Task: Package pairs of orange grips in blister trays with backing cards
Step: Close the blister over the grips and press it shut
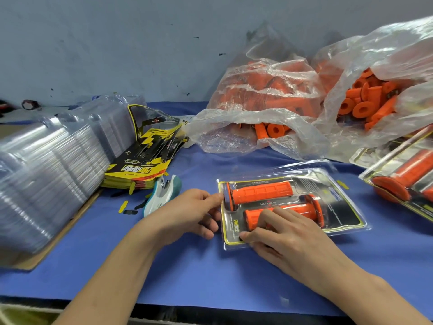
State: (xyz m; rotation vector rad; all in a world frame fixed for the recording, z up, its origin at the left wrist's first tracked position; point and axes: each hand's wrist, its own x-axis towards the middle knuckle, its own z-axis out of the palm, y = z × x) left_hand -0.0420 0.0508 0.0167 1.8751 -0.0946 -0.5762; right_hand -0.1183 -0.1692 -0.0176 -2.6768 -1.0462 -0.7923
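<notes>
On blue mat | left hand point(187, 213) fingers pinch blister tray point(342, 227) edge | right hand point(284, 235) fingers press flat

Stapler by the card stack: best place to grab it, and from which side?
Judging by its pose, grip the stapler across its white body near the teal rear end, coming from above. It lies on the blue table between the backing cards and the left hand, so side access looks cramped.

I see my left hand point(187, 213) pinching the left edge of the blister tray point(290, 207) on the blue bench point(187, 266); my right hand point(288, 235) presses on the nearer orange grip point(284, 213) inside.
</notes>
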